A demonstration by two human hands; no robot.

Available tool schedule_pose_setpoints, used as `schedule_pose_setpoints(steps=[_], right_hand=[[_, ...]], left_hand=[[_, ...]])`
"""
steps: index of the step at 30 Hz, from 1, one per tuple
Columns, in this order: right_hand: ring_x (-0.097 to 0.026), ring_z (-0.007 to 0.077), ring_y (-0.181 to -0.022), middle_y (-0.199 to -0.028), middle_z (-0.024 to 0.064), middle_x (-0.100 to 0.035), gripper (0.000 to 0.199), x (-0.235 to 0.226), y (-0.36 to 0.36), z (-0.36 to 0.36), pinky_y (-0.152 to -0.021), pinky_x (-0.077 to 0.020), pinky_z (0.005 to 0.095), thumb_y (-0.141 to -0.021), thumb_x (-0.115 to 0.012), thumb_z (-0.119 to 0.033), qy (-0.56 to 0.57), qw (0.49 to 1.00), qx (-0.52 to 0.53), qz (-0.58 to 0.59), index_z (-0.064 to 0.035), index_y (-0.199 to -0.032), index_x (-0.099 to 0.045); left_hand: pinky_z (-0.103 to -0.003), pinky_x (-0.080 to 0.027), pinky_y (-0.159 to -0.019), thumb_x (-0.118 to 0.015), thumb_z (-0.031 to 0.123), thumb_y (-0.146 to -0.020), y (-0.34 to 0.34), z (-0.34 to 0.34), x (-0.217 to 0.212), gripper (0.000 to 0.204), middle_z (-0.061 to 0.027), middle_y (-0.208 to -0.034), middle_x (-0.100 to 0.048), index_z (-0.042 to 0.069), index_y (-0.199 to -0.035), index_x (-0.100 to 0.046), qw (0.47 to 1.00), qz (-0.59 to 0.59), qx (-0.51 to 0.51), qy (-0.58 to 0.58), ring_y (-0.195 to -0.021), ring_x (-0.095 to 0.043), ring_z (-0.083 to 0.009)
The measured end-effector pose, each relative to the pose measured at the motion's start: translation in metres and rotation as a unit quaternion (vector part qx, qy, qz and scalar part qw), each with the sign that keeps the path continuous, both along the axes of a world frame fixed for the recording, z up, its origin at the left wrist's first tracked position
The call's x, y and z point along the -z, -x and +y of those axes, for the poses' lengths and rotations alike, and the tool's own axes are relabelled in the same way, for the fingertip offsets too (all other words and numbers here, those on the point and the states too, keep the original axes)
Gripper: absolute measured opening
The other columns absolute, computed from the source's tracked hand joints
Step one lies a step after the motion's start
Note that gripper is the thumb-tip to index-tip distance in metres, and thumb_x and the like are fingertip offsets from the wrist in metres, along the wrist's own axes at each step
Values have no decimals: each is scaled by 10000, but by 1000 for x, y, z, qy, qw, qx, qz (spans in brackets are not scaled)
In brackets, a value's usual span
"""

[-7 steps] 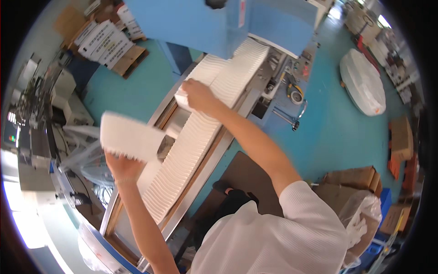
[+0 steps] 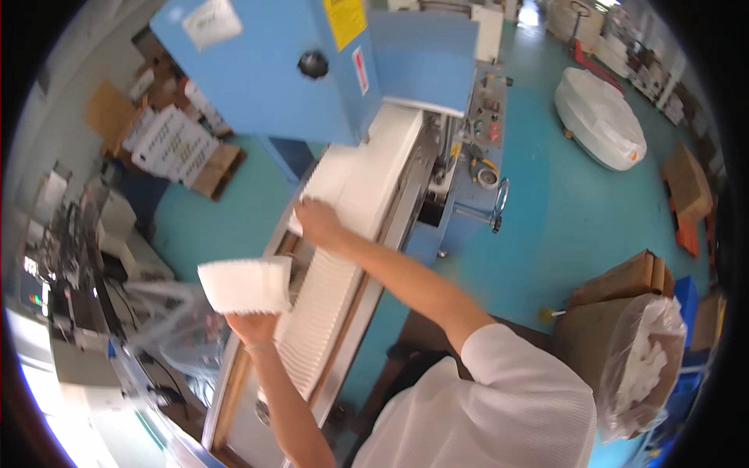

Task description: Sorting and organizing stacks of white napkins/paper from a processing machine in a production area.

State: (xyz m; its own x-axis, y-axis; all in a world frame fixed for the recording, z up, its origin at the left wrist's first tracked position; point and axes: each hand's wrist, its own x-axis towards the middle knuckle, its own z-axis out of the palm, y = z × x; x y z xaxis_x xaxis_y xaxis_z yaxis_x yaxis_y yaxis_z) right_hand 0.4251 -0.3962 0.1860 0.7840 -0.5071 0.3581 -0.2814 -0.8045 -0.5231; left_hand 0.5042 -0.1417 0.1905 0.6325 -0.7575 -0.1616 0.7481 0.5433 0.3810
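Note:
My left hand [image 2: 253, 327] grips a block of thin white sheets [image 2: 246, 286] with a ridged edge, held up beside the conveyor bed. The fingers are mostly hidden behind it. My right hand [image 2: 318, 222] is closed over the near end of a shorter white row [image 2: 331, 175], its fingertips curled at the end piece. Alongside lies a long row of ridged white pieces [image 2: 320, 292], packed tightly and running under the blue machine [image 2: 257, 78]. Slight blur hides what exactly the white pieces are.
A metal-edged bed [image 2: 355, 312] carries the rows. To the right, a control ledge holds a tape roll [image 2: 485, 175], with a handwheel [image 2: 501, 204] below. A plastic-lined carton [image 2: 624, 366] stands at the right; stacked boxes [image 2: 175, 148] sit on a pallet at far left.
The whole view has shifted. My left hand has brought its white block closer to the rows and turned it more level. My right hand stays at the shorter row's end.

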Motion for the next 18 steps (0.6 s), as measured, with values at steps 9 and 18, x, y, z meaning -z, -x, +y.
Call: schedule_pose_setpoints(steps=[9, 18], right_hand=[[-617, 301, -902, -982, 154, -580, 206, -20, 23, 129, -761, -495, 431, -847, -652, -122, -85, 984, -36, -149, -10, -998, -568], [-614, 201, -712, -935, 106, -621, 168, -45, 69, 457, -613, -499, 294, -903, -639, -109, -305, 815, -470, -148, -26, -1041, -592]], left_hand=[[-585, -223, -1146, -479, 596, -907, 34, 188, -13, 743, -103, -1531, -349, 132, -1476, -365, 935, -326, -23, 134, -1406, -305, -370], [-302, -413, -998, -558, 111, -834, 283, 484, -76, 437, -107, -1183, -600, 23, -1261, -527, 765, -127, -394, -493, -1115, -568, -214]])
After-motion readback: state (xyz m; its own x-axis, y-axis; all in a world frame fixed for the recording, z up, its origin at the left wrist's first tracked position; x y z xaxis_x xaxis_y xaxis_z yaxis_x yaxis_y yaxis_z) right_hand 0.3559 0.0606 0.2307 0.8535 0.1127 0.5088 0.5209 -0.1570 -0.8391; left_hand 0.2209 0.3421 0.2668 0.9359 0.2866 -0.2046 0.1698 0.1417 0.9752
